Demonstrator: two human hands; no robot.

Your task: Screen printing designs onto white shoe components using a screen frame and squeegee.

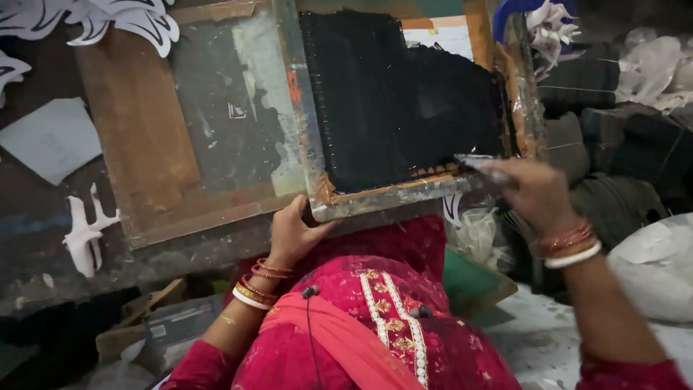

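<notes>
the left hand (294,235) grips the near edge of a screen frame (390,198), thumb on top, fingers tucked beneath. the frame lies tilted over a wooden board (137,130) on the table (43,217), its mesh covered in black ink (404,108). the right hand (538,191) is closed on a squeegee (480,165), its blade touching the frame's near right corner at the ink's edge. white paper cutouts (86,235) lie on the table, well left of the frame. dark bundles (621,137) are stacked to the right.
</notes>
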